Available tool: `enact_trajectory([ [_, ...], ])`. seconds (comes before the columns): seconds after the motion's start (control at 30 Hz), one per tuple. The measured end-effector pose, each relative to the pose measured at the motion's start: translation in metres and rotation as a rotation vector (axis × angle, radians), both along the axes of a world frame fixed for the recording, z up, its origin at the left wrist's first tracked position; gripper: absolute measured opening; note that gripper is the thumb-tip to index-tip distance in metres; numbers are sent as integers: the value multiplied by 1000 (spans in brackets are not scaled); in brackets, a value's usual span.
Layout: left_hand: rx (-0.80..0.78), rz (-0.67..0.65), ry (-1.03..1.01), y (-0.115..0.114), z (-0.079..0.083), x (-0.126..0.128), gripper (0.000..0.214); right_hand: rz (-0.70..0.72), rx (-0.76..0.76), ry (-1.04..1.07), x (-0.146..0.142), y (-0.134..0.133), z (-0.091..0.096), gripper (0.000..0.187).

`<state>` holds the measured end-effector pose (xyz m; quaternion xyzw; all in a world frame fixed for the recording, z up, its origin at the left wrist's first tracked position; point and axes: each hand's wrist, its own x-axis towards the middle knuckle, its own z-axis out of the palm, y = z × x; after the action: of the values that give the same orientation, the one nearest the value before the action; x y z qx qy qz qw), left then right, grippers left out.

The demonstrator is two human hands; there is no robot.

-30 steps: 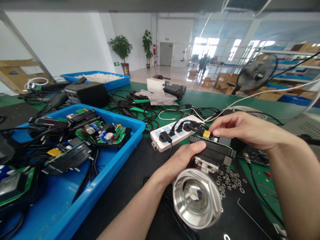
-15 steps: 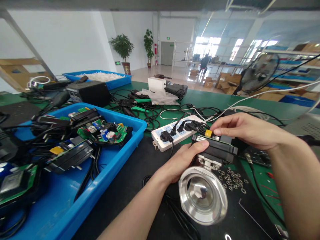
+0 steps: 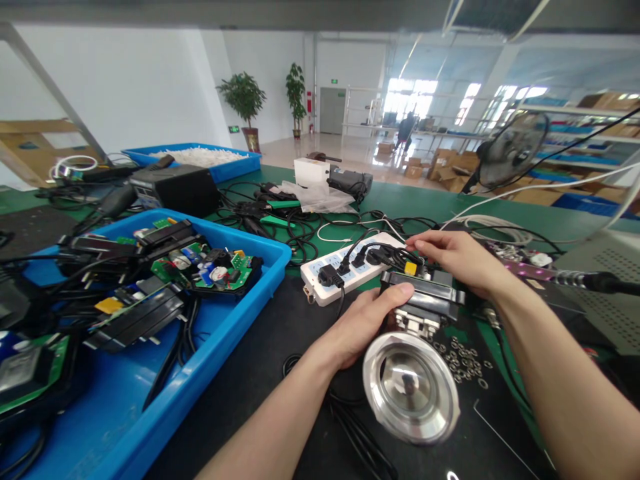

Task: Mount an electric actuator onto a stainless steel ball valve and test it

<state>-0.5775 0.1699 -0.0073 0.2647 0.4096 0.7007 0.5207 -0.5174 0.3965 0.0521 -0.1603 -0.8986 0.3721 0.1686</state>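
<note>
Black housing (image 3: pixel 431 298) on near side of power strip (image 3: pixel 320 280), toward its right end. Blue tray (image 3: pixel 227 327) with circuit boards (image 3: pixel 233 270) left of strip. I see left hand (image 3: pixel 363 323) before strip, gripping housing, thumb on top. Metal cup (image 3: pixel 413 390) below housing, well before strip. Right hand (image 3: pixel 457 260) at strip's right end, fingertips bunched narrow; holding anything, I cannot tell.

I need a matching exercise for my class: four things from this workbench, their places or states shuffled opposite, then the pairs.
Column one
1. left hand
2. power strip
3. metal rings
4. circuit boards

Column two
A. scattered on the black mat
B. in the near blue tray
C. holding the black housing
D. white, with black plugs in it

Pairs: 1-C; 2-D; 3-A; 4-B
</note>
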Motion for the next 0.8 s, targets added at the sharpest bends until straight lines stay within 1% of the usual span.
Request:
enact_trajectory([
  [0.07,-7,7,1,0,0,0,55,3,100,-21,-7,5,-10,32],
  [0.2,-11,26,21,1,-1,0,56,-59,178,1,-17,10,-26,38],
  [0.27,-12,30,27,1,0,0,55,-46,185,-2,-19,9,-33,41],
  [0.4,-23,31,26,1,1,1,54,34,135,-27,-20,4,-46,55],
  [0.47,-25,40,12,2,1,1,55,46,116,-36,-20,3,-49,64],
  [0.57,-30,61,-14,3,0,1,55,38,103,-42,-20,2,-50,74],
  [0.67,-56,66,-17,4,-2,1,56,25,113,-46,-20,1,-48,75],
  [0.8,-88,84,9,4,-2,0,56,6,152,-41,-21,0,-48,73],
])
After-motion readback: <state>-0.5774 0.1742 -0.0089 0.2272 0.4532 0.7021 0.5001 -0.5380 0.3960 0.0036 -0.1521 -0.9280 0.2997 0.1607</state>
